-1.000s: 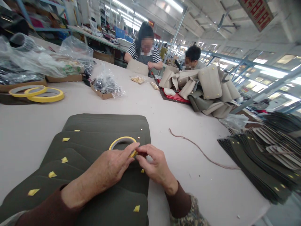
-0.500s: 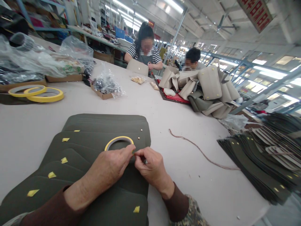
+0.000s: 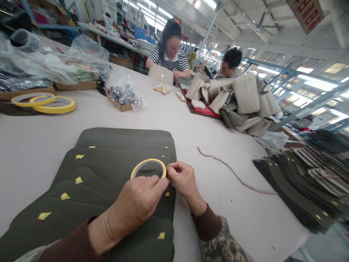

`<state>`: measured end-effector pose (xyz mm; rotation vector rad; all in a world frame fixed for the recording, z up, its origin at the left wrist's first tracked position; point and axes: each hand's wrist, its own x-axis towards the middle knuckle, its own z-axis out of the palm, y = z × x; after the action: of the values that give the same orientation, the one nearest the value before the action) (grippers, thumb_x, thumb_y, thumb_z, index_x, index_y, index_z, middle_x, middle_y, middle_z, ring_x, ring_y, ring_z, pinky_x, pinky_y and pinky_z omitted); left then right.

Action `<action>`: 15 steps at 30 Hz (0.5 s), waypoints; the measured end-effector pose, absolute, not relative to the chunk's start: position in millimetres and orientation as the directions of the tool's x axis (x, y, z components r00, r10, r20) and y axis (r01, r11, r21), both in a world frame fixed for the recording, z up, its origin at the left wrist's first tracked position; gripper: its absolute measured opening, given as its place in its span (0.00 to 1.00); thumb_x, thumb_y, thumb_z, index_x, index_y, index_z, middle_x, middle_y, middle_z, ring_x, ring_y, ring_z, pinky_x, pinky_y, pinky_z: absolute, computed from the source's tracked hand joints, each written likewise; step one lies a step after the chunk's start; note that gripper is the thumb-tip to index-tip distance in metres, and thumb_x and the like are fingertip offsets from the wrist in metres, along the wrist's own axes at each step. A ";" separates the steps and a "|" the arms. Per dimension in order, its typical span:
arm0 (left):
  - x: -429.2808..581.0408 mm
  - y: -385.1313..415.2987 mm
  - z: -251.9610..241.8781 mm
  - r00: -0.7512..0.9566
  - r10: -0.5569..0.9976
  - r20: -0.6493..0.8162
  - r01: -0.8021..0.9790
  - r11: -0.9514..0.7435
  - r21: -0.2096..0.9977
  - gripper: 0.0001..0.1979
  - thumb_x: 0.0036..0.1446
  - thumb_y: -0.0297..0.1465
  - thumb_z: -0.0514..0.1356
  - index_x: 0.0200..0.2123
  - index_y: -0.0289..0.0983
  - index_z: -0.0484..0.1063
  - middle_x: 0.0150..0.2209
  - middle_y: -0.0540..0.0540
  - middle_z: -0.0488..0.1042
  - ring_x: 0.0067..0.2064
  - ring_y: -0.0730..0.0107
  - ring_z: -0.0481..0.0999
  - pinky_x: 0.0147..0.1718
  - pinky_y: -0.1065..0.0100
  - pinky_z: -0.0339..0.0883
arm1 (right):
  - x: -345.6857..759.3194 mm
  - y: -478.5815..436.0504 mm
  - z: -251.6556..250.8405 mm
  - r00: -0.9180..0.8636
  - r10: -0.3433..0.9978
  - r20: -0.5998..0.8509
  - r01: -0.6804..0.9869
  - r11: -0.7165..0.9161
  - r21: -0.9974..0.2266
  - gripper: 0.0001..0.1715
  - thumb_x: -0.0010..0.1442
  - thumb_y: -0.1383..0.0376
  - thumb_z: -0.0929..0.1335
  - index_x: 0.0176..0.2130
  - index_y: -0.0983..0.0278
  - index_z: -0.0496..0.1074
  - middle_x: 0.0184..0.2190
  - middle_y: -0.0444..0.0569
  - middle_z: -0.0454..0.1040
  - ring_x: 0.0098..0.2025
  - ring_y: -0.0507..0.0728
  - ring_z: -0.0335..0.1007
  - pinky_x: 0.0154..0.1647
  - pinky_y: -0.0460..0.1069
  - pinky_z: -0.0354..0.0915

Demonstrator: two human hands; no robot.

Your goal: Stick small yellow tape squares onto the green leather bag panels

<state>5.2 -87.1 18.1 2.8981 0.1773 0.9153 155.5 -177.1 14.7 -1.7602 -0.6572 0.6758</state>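
Note:
My left hand [image 3: 144,196] is closed on a roll of yellow tape [image 3: 148,160], its thumb and fingers at the near rim. The roll stands tilted over a fanned stack of dark green panels [image 3: 89,203]. Against the roll's right edge, my right hand [image 3: 182,178] is pinched shut; whatever lies between its fingertips is hidden. Small yellow tape pieces [image 3: 65,196] dot the left side of the panels. Along their right side are another tape piece [image 3: 161,235] and, just below my hands, a smaller yellow piece [image 3: 167,194]. Two metal studs [image 3: 163,157] show on the upper panels.
Two more tape rolls [image 3: 54,105] lie at the left beside plastic bags [image 3: 49,69]. A brown cord [image 3: 231,173] crosses the white table [image 3: 212,218]. Stacked dark strips [image 3: 294,189] overhang the right. Beige bag parts [image 3: 245,94] are heaped at the back, near two people.
Both hands and the tape roll have shifted right. My right fingers have moved from the panel surface to the roll's edge. A small yellow piece now shows on the panel below them.

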 end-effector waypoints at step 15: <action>10.8 -71.2 7.2 0.947 0.272 0.171 0.256 -0.961 0.108 0.06 0.64 0.25 0.53 0.36 0.39 0.68 0.33 0.48 0.72 0.35 0.60 0.69 0.35 0.61 0.62 | 166.9 -189.2 9.1 0.494 0.852 -0.175 0.394 -0.399 -0.828 0.08 0.52 0.68 0.68 0.28 0.66 0.79 0.21 0.43 0.75 0.22 0.49 0.66 0.23 0.42 0.58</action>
<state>10.8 -71.2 7.2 3.0161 0.4100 0.2826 166.9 -189.2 9.1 -1.9935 -1.0240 0.7806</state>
